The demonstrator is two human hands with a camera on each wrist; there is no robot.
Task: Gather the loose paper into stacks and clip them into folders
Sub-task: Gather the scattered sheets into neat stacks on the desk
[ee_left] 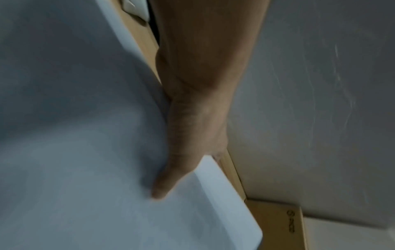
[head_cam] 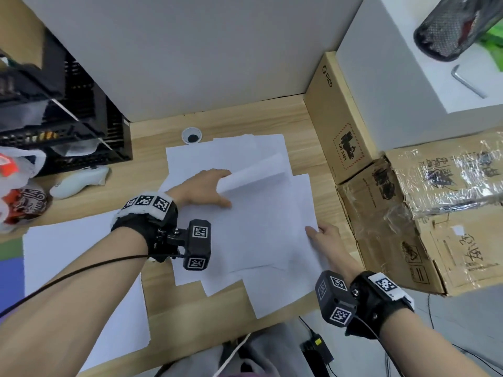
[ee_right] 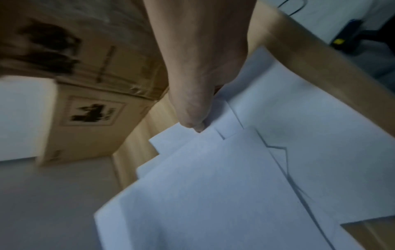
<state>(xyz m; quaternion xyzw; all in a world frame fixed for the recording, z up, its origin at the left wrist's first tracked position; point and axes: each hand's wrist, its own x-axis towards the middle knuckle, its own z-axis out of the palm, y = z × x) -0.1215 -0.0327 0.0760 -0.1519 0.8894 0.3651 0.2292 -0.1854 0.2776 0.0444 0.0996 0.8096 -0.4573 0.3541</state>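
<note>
**A:** Where's your paper right now?

**B:** Your loose sheets (head_cam: 253,229) lie fanned and overlapping in the middle of the wooden desk (head_cam: 168,303), corners sticking out at several angles. One curled sheet (head_cam: 254,172) at the far side is lifted off the pile and bowed upward. A separate white sheet (head_cam: 81,270) lies flat at your near left, apart from the pile, reaching the desk's front edge.

**A:** And your hands?

**B:** Your left hand (head_cam: 202,190) has hold of that curled sheet at its left end, thumb lying on top of the pile; the left wrist view shows your thumb (ee_left: 169,179) pressed onto paper with the sheet's edge rising behind it. Your right hand (head_cam: 325,238) is at the pile's right edge, pinching it: in the right wrist view your thumb tip (ee_right: 193,118) sits on the corner of a sheet with a fingertip under it.

**A:** What's around you?

**B:** Just right of the pile stand cardboard boxes (head_cam: 381,213), one wrapped in clear tape, and a tan box printed PICO (head_cam: 334,115) behind them. A white box (head_cam: 394,77) sits above those, with a hex key (head_cam: 466,80) and a black mesh cup (head_cam: 451,25) on it. Beyond the pile there's a round cable grommet (head_cam: 192,135) in the desk. To your left are a black crate (head_cam: 81,110), a white controller (head_cam: 81,180) and a plastic bag (head_cam: 19,183).
</note>
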